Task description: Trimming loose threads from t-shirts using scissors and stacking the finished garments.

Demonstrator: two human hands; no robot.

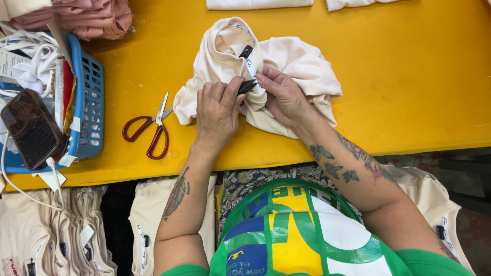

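Both hands are down on the cream garment [286, 66], which lies bunched on the yellow table [409, 92] right in front of the person. The left hand [219, 110] has its grip closed around a small dark thread snipper [247, 86], fingers curled over it with the tip poking out toward the right. The right hand [282, 97] meets it there, its grip pinched on the fabric and on a white label strip [252, 69] that runs up to the neckline, where a small black tag [246, 51] sits. The snipper's tip is touching or just beside that label; I cannot tell which. Left of the garment, apart from it, red-handled scissors [151, 130] lie flat on the table, blades pointing up toward the garment's edge, nobody touching them. Farther left, a blue plastic basket [92, 102] is stuffed with white cords and paper tags, and a dark phone [30, 128] rests across its near rim with a white cable [15, 179] trailing off. Pink folded cloth [87, 18] sits at the top left corner, and more cream garments [56, 230] are stacked below the table's near edge.
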